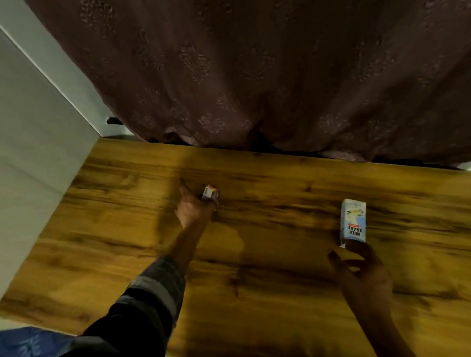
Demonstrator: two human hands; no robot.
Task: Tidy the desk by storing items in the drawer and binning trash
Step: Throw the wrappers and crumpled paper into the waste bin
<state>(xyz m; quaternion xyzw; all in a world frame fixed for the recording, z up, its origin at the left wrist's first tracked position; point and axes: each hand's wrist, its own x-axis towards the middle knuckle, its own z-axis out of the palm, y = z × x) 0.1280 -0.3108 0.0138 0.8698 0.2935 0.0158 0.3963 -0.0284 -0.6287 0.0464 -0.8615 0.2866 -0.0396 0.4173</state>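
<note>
The wooden desk top (274,271) fills the lower half of the head view. My left hand (193,206) reaches to the middle of the desk and grips a small white box (210,192) with coloured print, its far end showing above the fingers. On the right, my right hand (362,272) pinches the near end of a white and blue milkshake carton (353,221), labelled MILK SHAKE, which points away from me just above the desk. The picture is blurred by motion.
A brown patterned curtain (250,68) hangs along the desk's far edge. A pale wall (23,162) bounds the desk on the left. Blue patterned fabric (25,350) shows at the bottom left, below the desk's near edge.
</note>
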